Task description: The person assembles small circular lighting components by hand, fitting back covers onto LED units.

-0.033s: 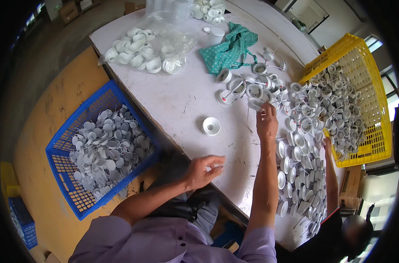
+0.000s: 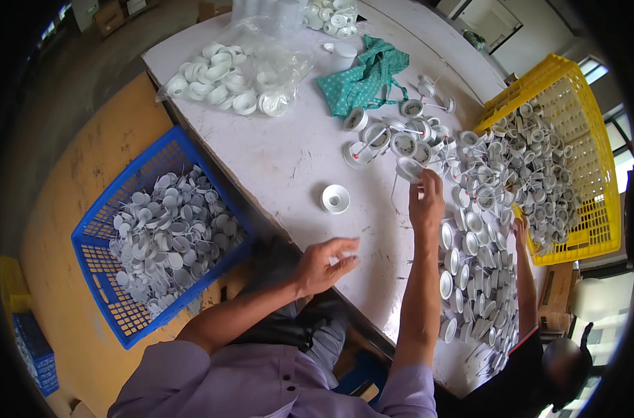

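A cup [image 2: 335,199] sits on the table [image 2: 282,153], between left crate [image 2: 157,322] and right crate [image 2: 599,129].

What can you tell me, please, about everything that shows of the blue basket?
The blue basket looks like plastic: four-sided, open-topped, with a rim and slotted, grid-like walls. It appears to stand on a yellowish-brown surface, open side up, at the person's left beside the white table. A heap of white, disc-like pieces, some with thin stems, lies inside. Whether its rim touches the table is unclear.
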### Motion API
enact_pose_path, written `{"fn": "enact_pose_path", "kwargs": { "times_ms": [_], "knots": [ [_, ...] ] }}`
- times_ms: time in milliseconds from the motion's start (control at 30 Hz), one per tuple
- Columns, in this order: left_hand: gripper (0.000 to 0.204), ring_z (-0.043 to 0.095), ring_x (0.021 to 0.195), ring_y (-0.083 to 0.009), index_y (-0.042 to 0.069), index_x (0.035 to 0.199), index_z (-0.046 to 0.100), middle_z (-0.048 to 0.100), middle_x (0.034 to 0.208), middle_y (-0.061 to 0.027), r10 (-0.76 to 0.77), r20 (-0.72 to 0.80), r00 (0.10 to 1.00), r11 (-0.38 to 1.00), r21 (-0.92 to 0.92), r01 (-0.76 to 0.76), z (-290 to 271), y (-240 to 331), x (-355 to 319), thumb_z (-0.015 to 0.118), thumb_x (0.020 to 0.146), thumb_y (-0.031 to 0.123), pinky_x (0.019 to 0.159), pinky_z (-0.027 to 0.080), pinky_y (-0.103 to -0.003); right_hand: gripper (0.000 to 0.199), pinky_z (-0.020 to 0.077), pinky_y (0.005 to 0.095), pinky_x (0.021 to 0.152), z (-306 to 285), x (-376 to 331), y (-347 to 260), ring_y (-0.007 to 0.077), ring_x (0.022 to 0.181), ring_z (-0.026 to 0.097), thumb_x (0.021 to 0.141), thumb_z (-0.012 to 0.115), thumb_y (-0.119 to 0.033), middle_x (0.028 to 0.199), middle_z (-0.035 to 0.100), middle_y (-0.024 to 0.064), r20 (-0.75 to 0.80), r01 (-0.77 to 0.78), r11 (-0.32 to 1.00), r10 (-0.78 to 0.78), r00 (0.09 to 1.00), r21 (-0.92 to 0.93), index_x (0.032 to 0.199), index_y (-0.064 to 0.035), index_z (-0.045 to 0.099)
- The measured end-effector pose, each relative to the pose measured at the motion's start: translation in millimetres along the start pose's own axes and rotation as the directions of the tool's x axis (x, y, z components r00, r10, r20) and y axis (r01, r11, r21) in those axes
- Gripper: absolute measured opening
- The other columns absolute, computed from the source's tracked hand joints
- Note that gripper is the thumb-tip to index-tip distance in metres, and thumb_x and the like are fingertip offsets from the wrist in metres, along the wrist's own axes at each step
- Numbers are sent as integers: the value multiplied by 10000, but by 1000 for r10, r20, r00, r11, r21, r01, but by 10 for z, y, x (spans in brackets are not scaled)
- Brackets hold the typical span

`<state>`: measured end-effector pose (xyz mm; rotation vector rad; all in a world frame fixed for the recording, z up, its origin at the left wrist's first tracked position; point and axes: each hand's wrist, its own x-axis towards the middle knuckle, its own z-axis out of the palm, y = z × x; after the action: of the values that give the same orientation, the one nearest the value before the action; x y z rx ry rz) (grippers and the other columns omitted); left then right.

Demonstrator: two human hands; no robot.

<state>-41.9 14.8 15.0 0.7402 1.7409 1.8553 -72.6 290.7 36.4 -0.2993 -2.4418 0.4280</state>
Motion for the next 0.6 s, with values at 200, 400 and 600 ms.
{"fn": "enact_pose_path", "kwargs": {
  "times_ms": [200, 400, 600],
  "knots": [
    [597, 547, 1164, -240, -19, 1316, 456, 541, 1282, -207, 266, -12, 964, 945, -197, -263, 183, 23, 363, 593, 913, 400, 940, 451, -357, 401, 544, 359, 765, -780, -926, -611, 331, 1016, 596, 674, 696, 100, 1143, 589, 186, -206, 441, 896, -443, 873, -59, 1014, -68, 568],
    [545, 595, 1077, -204, -29, 1180, 553, 652, 1092, -156, 177, 376, 910, 970, -220, -98, 352, 85, 86, 640, 880, 418, 924, 456, -344, 589, 534, 382, 849, -943, -1557, -659, 340, 1087, 570, 613, 681, 135, 1196, 538, 214, -226, 379, 922, -354, 907, 79, 1151, -53, 533],
    [602, 582, 1098, -199, -39, 1234, 522, 626, 1153, -139, 143, 393, 909, 964, -263, -38, 330, 46, -80, 738, 809, 329, 946, 462, -334, 889, 447, 409, 949, -1255, -1544, -1098, 372, 1182, 510, 612, 796, -20, 1295, 499, 236, 108, 61, 917, -112, 988, 394, 1387, 9, 363]
  ]
}}
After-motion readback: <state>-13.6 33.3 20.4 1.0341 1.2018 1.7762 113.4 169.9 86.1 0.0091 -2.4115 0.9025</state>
